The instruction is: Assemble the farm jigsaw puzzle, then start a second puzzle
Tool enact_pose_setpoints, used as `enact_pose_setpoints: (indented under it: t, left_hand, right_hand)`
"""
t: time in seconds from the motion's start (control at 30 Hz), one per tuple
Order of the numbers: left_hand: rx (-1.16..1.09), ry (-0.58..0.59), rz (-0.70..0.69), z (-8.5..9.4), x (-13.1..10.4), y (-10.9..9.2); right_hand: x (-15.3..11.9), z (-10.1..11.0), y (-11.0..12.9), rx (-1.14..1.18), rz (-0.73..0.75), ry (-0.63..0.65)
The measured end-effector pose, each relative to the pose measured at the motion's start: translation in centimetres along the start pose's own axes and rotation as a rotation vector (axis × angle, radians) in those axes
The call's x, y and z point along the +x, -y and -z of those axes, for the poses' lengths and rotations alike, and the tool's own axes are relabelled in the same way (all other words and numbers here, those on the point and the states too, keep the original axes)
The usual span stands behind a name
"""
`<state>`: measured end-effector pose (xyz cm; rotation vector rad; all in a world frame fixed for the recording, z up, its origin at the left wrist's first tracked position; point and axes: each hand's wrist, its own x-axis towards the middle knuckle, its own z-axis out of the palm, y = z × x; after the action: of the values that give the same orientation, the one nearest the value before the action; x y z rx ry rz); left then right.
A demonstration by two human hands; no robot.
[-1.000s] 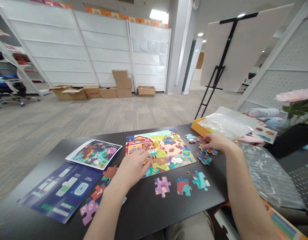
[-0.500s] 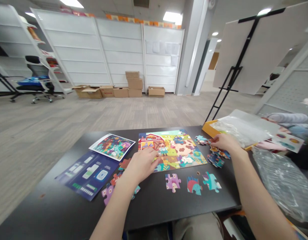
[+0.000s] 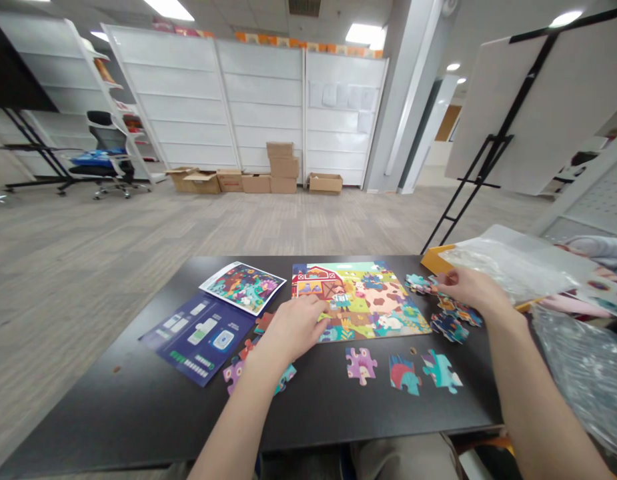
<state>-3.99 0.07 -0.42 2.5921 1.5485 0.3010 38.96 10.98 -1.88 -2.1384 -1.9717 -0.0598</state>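
My left hand lies over the lower left corner of a colourful farm puzzle picture, thumb apart from its loosely bent fingers. Beneath my left wrist are several puzzle pieces, partly hidden, among them a purple piece. My right hand is over a loose pile of puzzle pieces, its thumb and fingers pinched on a puzzle piece at the pile's back edge. Below the picture lie a purple puzzle piece, a red and blue piece and a teal piece, apart from each other.
To the left, a printed picture card overlaps a dark blue leaflet on the black table. At right are an open yellow box with clear plastic and a crumpled plastic bag. A whiteboard stand rises behind.
The camera view has turned slightly left, so everything appears shifted right. My right hand stays at the pile with its fingers pinched. My left hand stays on the picture's corner.
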Motion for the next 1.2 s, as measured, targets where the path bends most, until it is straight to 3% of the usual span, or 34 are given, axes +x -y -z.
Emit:
enact_pose_setpoints:
  t: [0.1, 0.27, 0.43, 0.6, 0.77, 0.87, 1.03, 1.2]
  left_hand:
    - [-0.008, -0.003, 0.001, -0.1, 0.1, 0.1]
    - [-0.073, -0.092, 0.045, 0.2, 0.0, 1.8]
    - [-0.086, -0.168, 0.158, 0.8, -0.5, 4.2]
    - [-0.068, -0.181, 0.182, 0.9, -0.8, 4.6]
    - [-0.081, -0.141, 0.13, 0.8, -0.6, 3.0]
    - [-0.154, -0.115, 0.007, 0.6, -0.6, 0.9]
    - [-0.241, 0.118, -0.137, 0.1, -0.7, -2.7]
    - [-0.189, 0.19, -0.116, -0.1, -0.8, -4.1]
  right_hand:
    - [-0.5, 0.4, 1.6, -0.076, -0.021, 0.0]
    - [-1.1, 0.7, 4.1, 0.075, 0.086, -0.037]
    - [-1.8, 1.1, 5.3, 0.148, 0.292, 0.081]
    - [-2.7, 2.3, 6.2, 0.197, 0.363, 0.224]
    - [-3.0, 2.6, 6.1, 0.206, 0.364, 0.392]
    - [-2.8, 2.0, 5.3, 0.206, 0.384, 0.464]
    - [-2.2, 0.8, 3.8, 0.128, 0.363, 0.463]
    - [-2.0, 0.9, 3.3, 0.095, 0.316, 0.499]
